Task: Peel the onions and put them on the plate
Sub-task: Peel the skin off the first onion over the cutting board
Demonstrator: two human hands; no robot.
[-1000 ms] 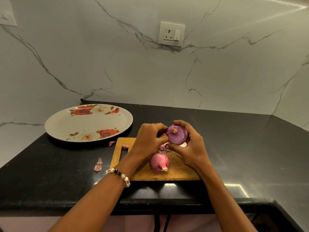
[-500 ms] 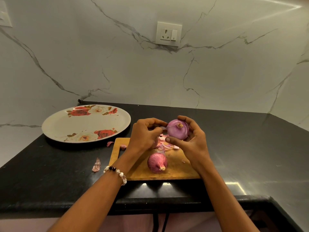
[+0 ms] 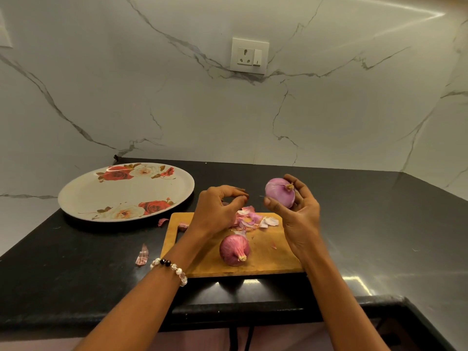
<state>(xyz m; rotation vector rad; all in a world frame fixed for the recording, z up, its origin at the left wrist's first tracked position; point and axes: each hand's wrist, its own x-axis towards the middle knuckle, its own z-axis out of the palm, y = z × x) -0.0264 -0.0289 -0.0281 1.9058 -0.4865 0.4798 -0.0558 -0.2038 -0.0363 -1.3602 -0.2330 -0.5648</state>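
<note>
The big flowered plate (image 3: 83, 198) sits bare at the left of the frame, and below the middle a red onion (image 3: 234, 249) with its skin on lies on the wooden cutting board (image 3: 266, 259). Just above the board, the right hand (image 3: 297, 214) curls round a peeled onion (image 3: 279, 196), shiny, pale purple, round. It looks hard, smooth and maybe slippery, so hold its round sides; the left hand (image 3: 217, 209) is curled with fingertips pinched, but I cannot tell what it holds.

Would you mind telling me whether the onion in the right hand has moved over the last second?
Yes. The peeled onion in the right hand has shifted right, away from the left hand, and now sits over the cutting board's far right corner.
</note>
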